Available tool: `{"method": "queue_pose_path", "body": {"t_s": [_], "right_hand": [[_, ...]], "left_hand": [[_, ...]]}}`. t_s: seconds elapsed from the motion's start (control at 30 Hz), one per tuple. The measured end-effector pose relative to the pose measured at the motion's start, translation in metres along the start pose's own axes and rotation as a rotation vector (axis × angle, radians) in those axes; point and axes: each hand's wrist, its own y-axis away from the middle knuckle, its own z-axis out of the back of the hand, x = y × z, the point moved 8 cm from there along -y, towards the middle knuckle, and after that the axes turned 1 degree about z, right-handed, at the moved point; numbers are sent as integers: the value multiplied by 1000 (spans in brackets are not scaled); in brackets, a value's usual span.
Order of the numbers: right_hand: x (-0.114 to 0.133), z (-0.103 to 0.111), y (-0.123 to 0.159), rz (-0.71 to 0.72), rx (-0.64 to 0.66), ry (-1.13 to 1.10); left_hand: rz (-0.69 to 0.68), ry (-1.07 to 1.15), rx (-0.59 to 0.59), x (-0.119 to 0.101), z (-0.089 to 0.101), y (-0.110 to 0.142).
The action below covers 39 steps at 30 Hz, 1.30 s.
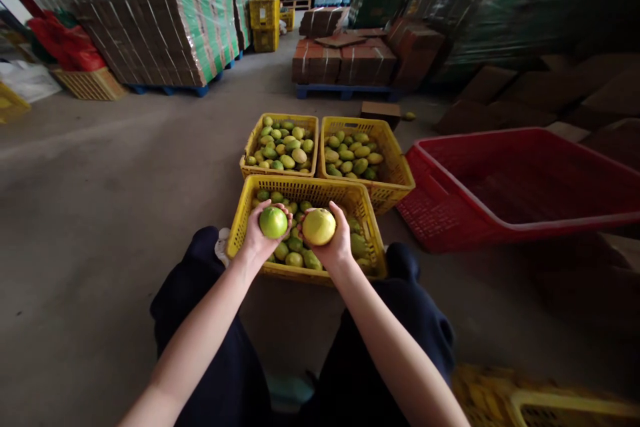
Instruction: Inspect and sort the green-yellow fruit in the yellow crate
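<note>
My left hand (pixel 256 240) is cupped under a round green citrus fruit (pixel 273 222), its fingers curled round the side. My right hand (pixel 339 243) holds a larger, yellow citrus fruit (pixel 319 227) in the same way. Both fruits are held side by side above a yellow plastic crate (pixel 300 272) that stands between my legs. Several green and yellow fruits (pixel 294 259) lie in that crate, partly hidden by my hands. Just beyond it are a left yellow crate (pixel 242 165) and a right yellow crate (pixel 400 179), both holding similar fruit.
A large red plastic crate (pixel 450 213) stands to the right. Behind the crates are a small cardboard box (pixel 381 112) and a blue pallet (pixel 345 91) of flat cardboard. Wrapped stacks (pixel 200 13) rise at the left. Another yellow crate (pixel 575 407) is at the lower right.
</note>
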Motion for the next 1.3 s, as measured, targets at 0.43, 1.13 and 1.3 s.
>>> {"method": "queue_pose_path", "body": {"t_s": [0.43,1.13,1.3], "right_hand": [[17,-12,40,459,138,463],[31,33,9,58,-182,-176],[54,48,34,45,-287,-238]], "left_hand": [[-205,-388,207,-1,-17,9],[299,-207,-81,57,73,-9],[720,-679,-131,107,151,21]]}}
